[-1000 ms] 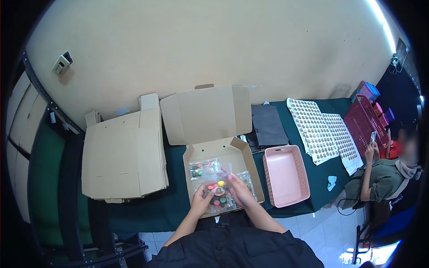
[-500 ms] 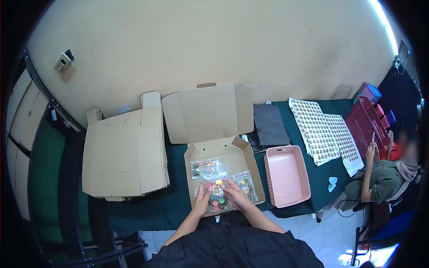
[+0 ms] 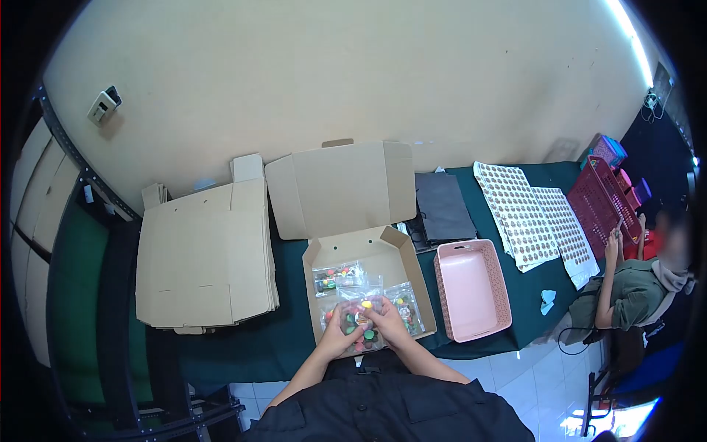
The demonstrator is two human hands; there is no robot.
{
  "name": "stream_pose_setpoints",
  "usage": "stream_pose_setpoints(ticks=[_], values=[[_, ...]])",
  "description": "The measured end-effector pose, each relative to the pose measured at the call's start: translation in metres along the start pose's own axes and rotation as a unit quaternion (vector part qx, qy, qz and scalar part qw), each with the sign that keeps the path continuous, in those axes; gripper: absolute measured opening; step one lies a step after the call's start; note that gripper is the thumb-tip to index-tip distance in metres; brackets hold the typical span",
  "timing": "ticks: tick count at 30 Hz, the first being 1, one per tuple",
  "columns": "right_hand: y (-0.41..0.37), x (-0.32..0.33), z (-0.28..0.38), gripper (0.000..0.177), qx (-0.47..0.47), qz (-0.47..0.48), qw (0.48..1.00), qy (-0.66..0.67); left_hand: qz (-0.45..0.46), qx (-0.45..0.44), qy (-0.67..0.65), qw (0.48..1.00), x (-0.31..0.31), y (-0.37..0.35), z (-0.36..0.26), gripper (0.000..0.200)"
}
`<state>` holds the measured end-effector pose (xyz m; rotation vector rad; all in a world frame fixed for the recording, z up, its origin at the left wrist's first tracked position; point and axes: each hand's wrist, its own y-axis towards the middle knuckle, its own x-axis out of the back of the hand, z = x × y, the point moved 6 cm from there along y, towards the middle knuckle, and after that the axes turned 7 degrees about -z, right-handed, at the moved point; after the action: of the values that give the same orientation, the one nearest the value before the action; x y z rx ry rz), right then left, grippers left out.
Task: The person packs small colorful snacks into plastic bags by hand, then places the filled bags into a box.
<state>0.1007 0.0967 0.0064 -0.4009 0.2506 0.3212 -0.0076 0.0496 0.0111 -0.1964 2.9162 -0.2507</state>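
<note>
Between my two hands is a clear plastic bag of colourful round pieces (image 3: 369, 336), with a round label partly hidden by my fingers. My left hand (image 3: 339, 335) grips its left side, and my right hand (image 3: 389, 324) grips the right side, thumbs over the front. The bag is above an open cardboard box (image 3: 420, 287), its lid (image 3: 342, 191) raised against the wall. Inside the box, similar bags lie at the back left (image 3: 339, 276) and at the right (image 3: 404, 308). Another bag at the left is mostly covered by my left hand.
Flattened cardboard boxes (image 3: 202, 258) are stacked at left. To the right are a pink basket (image 3: 473, 295), black bags (image 3: 445, 206), sticker sheets (image 3: 515, 214) and a maroon crate (image 3: 600, 202). A seated person (image 3: 633, 295) holds a phone at far right.
My hands have shifted slightly lower on the bag, and it is now bunched and tilted, with its coloured pieces rearranged. The seated person's hands have lowered a little.
</note>
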Motion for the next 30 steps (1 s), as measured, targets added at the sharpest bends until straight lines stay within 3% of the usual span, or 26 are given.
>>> stream_pose_setpoints(ticks=[3,6,9,16,18,20,24,25,28,30], values=[[0.004,0.006,-0.010,0.026,0.000,-0.029,0.998,0.061,0.018,-0.032,0.030,0.999,-0.001,-0.001,0.003,0.057],[0.014,0.016,-0.030,0.027,-0.040,-0.032,0.997,0.063,-0.026,-0.039,0.014,0.999,-0.001,0.000,0.003,0.046],[-0.002,0.001,-0.007,0.028,-0.003,0.003,1.000,0.007,-0.104,0.025,-0.073,0.992,0.014,0.007,0.024,0.029],[0.000,0.006,-0.014,0.030,-0.019,0.006,1.000,0.001,-0.116,0.072,-0.137,0.981,0.016,0.004,0.027,0.036],[0.000,0.005,-0.011,0.027,-0.006,0.017,0.999,-0.028,-0.078,-0.002,0.011,0.997,0.008,0.002,0.012,0.048],[0.004,0.012,-0.013,0.023,-0.023,-0.057,0.996,0.070,-0.046,-0.002,0.004,0.999,0.005,0.001,0.018,0.053],[0.013,0.030,-0.010,0.017,0.015,-0.091,0.989,0.114,0.035,0.029,0.025,0.999,-0.009,-0.009,0.003,0.060],[0.014,0.033,-0.006,0.015,0.029,-0.095,0.989,0.108,0.063,-0.007,0.059,0.996,-0.011,-0.008,0.003,0.059],[0.010,0.035,0.002,0.020,0.039,-0.089,0.991,0.095,0.017,-0.032,0.034,0.999,-0.006,-0.001,0.012,0.052],[0.006,0.025,0.005,0.017,0.042,-0.031,0.998,0.023,-0.020,-0.015,0.014,1.000,0.002,0.004,0.011,0.044]])
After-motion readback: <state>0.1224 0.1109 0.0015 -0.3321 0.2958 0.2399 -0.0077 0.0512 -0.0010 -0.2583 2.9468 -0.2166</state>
